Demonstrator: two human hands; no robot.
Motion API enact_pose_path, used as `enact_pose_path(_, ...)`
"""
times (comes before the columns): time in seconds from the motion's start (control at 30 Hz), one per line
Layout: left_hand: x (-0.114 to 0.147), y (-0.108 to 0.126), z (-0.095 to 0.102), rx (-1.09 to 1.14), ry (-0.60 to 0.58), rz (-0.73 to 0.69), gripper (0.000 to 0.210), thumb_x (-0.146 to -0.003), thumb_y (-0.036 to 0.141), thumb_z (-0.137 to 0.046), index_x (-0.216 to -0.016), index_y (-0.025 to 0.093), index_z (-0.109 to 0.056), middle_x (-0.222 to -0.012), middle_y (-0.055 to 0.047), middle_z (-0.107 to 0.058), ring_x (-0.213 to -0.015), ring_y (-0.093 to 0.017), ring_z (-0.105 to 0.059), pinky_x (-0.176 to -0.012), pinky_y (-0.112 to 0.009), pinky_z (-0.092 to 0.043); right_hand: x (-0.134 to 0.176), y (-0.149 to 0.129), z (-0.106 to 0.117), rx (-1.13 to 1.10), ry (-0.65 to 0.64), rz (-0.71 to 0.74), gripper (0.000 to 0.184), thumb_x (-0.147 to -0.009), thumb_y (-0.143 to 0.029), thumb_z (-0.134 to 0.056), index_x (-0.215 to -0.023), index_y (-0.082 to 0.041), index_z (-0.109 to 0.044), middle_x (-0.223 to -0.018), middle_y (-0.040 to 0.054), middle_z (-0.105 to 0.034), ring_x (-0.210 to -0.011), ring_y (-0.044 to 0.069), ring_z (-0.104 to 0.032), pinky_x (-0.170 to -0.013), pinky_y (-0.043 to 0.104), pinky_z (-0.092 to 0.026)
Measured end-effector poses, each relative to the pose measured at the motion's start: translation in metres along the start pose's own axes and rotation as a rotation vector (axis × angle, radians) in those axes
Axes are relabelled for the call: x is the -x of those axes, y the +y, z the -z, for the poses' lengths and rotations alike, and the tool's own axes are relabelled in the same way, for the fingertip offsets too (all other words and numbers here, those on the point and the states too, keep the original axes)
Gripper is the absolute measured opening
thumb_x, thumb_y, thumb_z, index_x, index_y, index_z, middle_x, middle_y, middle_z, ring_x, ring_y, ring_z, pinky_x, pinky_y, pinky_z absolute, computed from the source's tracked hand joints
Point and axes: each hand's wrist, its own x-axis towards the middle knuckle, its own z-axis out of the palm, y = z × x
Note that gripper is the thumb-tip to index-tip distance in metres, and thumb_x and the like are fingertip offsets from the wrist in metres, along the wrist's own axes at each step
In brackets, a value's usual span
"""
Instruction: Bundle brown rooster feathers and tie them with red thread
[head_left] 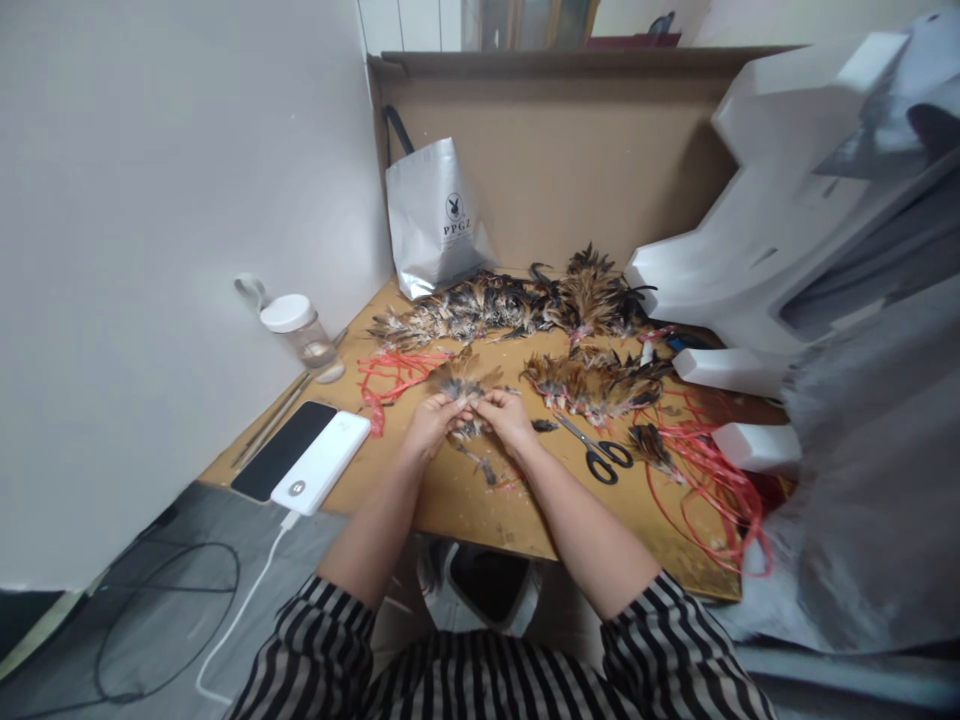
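Close together over the middle of the table (427, 500), my left hand (437, 420) and my right hand (506, 415) both pinch the base of a small bunch of brown feathers (466, 375). The feathers fan out above the fingertips, away from me. Loose feather bits (480, 465) lie under and in front of the hands. To the right of my right hand rest scissors (600, 452) with black handles, and a small dark feather (544, 426) lies near their tips. Behind them is a row of tied brown feather bunches (596, 385).
A longer heap of feathers (495, 305) runs along the back, before a silver bag (435, 215). Red plastic string lies at left (397, 375) and right (720, 490). A phone (281, 450), white power bank (322, 462) and lidded cup (307, 335) stand left; white foam (757, 200) leans right.
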Motion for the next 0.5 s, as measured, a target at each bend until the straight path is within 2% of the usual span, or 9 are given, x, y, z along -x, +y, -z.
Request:
enact_pose_path(0.17,0.0008,0.0017,-0.0018,-0.044,0.005,0.009,0.027,-0.058,0.03,-0.073,-0.071,0.009,-0.061,-0.058,-0.003,-0.062,-0.048,-0.006,-0.054,-0.048,-0.016,-0.042,-0.0008,0.0011,0.0,0.082,0.045,0.006,0.028,-0.056,-0.039,-0.067,-0.062,-0.015,-0.054,-0.046,-0.0052,-0.051,-0.036,0.005,-0.035,-0.038,0.019,-0.026)
enact_pose_path(0.3,0.0003,0.0006,-0.0009,-0.028,0.011,0.005,0.028,-0.058,0.03,-0.073,-0.071,0.009,-0.06,-0.061,-0.004,-0.063,-0.048,-0.006,-0.054,-0.049,-0.016,-0.042,-0.0013,0.0031,0.0006,0.118,0.052,-0.001,0.028,-0.056,-0.04,-0.067,-0.059,-0.016,-0.053,-0.043,-0.0062,-0.047,-0.036,0.005,-0.034,-0.038,0.019,-0.026)
enact_pose_path(0.5,-0.0009,-0.0018,0.0014,0.047,0.015,-0.003,0.026,-0.06,0.027,-0.072,-0.076,0.009,-0.062,-0.065,-0.005,-0.065,-0.053,-0.007,-0.057,-0.051,-0.015,-0.043,0.001,-0.0017,-0.0012,-0.014,-0.021,-0.011,0.022,-0.058,-0.035,-0.065,-0.061,-0.016,-0.053,-0.042,-0.0066,-0.043,-0.035,0.005,-0.031,-0.037,0.019,-0.021)
